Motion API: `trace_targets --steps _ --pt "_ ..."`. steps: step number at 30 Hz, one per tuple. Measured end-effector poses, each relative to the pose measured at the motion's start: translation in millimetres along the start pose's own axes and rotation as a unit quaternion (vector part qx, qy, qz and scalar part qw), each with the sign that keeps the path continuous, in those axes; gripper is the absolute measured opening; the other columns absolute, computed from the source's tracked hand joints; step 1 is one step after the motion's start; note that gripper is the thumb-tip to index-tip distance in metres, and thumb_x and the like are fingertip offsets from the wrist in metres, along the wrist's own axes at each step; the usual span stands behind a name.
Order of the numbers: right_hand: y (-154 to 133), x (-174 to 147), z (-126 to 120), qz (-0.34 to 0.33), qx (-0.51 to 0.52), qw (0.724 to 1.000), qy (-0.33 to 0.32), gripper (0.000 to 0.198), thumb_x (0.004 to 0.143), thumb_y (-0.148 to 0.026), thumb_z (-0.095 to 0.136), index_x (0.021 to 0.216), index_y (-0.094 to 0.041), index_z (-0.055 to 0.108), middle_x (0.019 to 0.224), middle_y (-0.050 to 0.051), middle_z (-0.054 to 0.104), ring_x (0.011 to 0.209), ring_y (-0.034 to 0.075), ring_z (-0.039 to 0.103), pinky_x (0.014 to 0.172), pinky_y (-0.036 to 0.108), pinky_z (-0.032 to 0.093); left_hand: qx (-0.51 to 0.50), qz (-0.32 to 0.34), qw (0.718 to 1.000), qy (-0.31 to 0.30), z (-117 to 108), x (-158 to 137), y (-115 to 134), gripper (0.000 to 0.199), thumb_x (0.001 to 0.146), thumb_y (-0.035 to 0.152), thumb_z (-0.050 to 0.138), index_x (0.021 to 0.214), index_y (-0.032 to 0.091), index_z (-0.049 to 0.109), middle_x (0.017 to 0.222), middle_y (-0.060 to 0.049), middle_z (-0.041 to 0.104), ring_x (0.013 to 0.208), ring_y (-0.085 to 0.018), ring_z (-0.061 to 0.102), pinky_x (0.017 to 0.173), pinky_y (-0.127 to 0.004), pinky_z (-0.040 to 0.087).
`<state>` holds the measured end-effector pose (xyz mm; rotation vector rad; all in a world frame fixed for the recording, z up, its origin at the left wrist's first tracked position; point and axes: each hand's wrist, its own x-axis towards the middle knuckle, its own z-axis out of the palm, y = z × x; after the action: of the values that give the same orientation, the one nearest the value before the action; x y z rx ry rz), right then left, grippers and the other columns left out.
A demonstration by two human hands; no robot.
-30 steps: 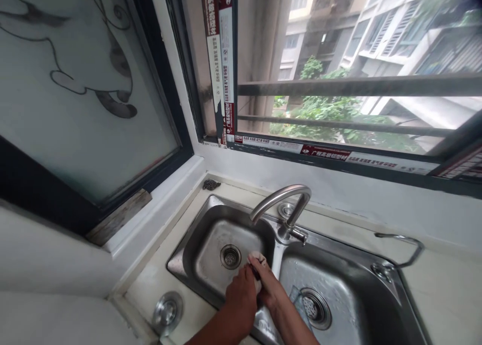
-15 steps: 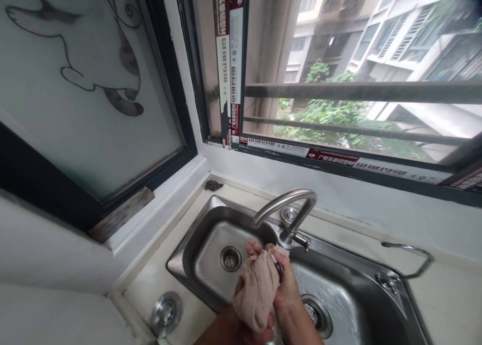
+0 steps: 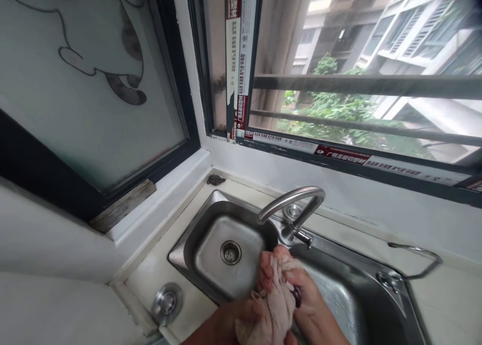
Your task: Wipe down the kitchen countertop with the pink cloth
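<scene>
A pale pinkish-beige cloth is bunched up between my two hands, over the divider and near edge of the double steel sink. My left hand is closed around its left side, with some fingers hidden in the folds. On the other side my right hand grips the cloth, its fingers curled over the top. A small dark purple thing shows between the cloth and my right palm; I cannot make out what it is. The bent steel faucet stands just beyond my hands, with no water visible from its spout.
A dark scouring pad lies in the far corner of the counter. One metal drain strainer sits at the left, another behind the faucet. A wire holder juts out at the right. Beyond the counter is a window.
Both hands and the cloth have shifted right and turned. The cloth is more squeezed and twisted, with fingers now folded over its top. The camera view has tilted slightly.
</scene>
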<state>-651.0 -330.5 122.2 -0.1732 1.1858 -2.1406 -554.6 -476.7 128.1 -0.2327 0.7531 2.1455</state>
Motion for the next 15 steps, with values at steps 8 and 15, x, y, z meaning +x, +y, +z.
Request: trace_targets --steps 8,15 --pt "9 21 8 0.059 -0.226 0.971 -0.058 0.048 0.075 -0.066 0.074 0.072 -0.023 0.052 0.058 -0.003 0.052 0.050 0.016 0.050 0.050 0.027 0.038 0.018 0.090 0.987 0.135 -13 39 -24 0.028 0.054 0.031 0.076 0.074 0.017 0.062 0.058 0.001 0.058 0.039 -0.013 0.050 0.040 -0.027 0.036" --pt "45 54 3 -0.027 -0.513 0.857 -0.028 0.036 0.084 -0.054 0.054 0.070 -0.022 0.057 0.058 -0.003 0.049 0.056 0.015 0.046 0.055 0.026 0.038 0.086 0.100 0.940 0.316 -46 67 -34 0.014 0.061 0.024 0.071 0.062 0.019 0.057 0.048 0.003 0.052 0.038 -0.012 0.045 0.040 -0.027 0.033"
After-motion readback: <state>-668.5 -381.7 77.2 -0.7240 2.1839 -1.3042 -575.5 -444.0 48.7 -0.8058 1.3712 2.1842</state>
